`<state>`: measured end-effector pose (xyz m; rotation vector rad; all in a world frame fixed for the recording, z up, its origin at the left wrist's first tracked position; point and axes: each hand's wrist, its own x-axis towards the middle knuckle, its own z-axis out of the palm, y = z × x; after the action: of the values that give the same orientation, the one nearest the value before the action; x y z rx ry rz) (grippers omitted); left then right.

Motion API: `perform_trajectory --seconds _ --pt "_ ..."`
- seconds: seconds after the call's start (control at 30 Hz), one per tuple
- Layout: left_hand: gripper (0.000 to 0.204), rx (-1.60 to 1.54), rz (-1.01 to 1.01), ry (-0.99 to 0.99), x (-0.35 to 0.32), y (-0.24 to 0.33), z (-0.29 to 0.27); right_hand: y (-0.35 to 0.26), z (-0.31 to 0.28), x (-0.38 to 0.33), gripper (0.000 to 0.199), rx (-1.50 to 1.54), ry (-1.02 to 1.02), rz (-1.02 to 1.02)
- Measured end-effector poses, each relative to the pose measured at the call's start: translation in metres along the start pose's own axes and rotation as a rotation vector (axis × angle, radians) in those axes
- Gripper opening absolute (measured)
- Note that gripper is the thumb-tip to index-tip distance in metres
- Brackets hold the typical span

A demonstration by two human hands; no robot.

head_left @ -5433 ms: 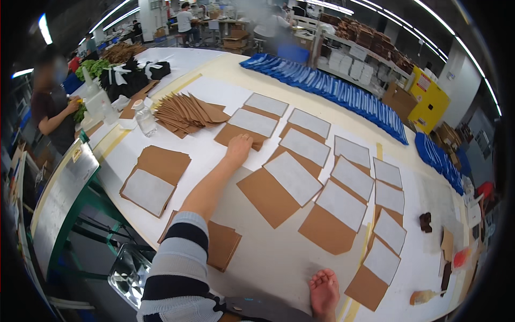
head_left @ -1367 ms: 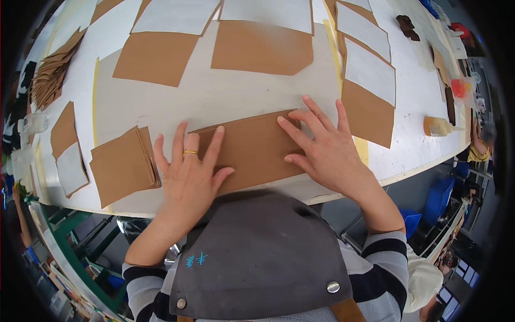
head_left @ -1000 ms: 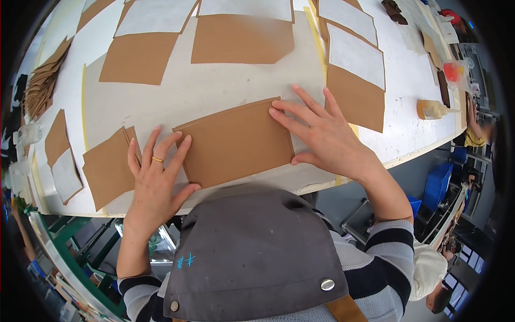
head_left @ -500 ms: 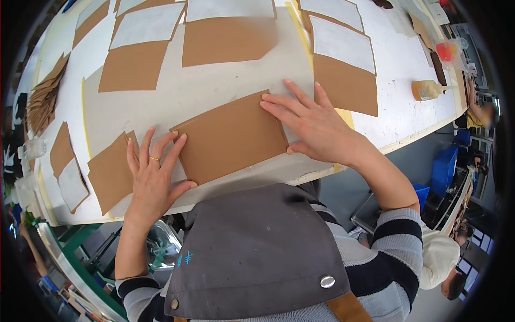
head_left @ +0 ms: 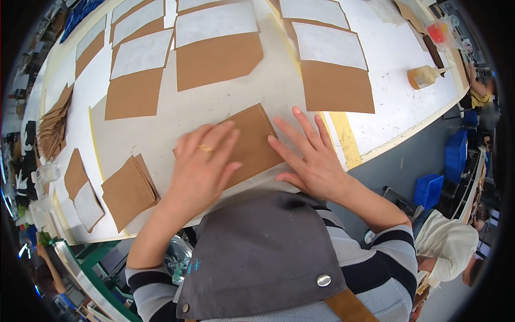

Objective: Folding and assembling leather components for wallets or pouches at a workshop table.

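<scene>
A folded brown leather-like panel (head_left: pixel 252 131) lies flat near the front edge of the table. My left hand (head_left: pixel 201 161) is over its left part, slightly blurred, with fingers stretched out and hiding that side. My right hand (head_left: pixel 311 155) is spread open at the panel's right edge, index fingertip at the edge and thumb near the lower corner. Neither hand grips anything. A small stack of similar brown panels (head_left: pixel 127 190) lies to the left of my left hand.
Brown pieces with white backing (head_left: pixel 332 45) overlap in rows at the back. On the left are a pile of brown pieces (head_left: pixel 53 126) and a small half-white piece (head_left: pixel 85 196). A nozzle bottle of amber liquid (head_left: pixel 422 78) stands at right; blue bins (head_left: pixel 429 190) sit beyond the table.
My left hand has moved right, from the panel's left edge onto its surface. My right hand stays by the right edge, fingers more spread. The whole view has shifted slightly.
</scene>
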<state>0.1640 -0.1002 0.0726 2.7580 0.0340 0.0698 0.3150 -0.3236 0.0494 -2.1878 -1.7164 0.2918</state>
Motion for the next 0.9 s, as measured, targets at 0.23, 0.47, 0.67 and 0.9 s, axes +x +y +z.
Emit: perform_trajectory --seconds 0.23,0.47,0.67,0.9 --pt "0.057 0.192 0.106 -0.029 0.045 0.008 0.048 -0.010 0.016 -0.003 0.080 -0.211 -0.007 0.007" --pt "0.060 0.188 0.104 -0.024 0.044 0.006 0.047 -0.015 0.011 -0.022 0.085 -0.174 -0.043 0.085" --pt "0.057 0.134 0.079 -0.034 0.039 0.002 0.040 -0.019 -0.006 -0.010 0.077 -0.195 -0.135 0.002" --pt "0.041 -0.620 -0.269 0.512 -0.008 -0.048 -0.008 -0.021 -0.011 0.038 0.063 0.028 -0.011 -0.123"
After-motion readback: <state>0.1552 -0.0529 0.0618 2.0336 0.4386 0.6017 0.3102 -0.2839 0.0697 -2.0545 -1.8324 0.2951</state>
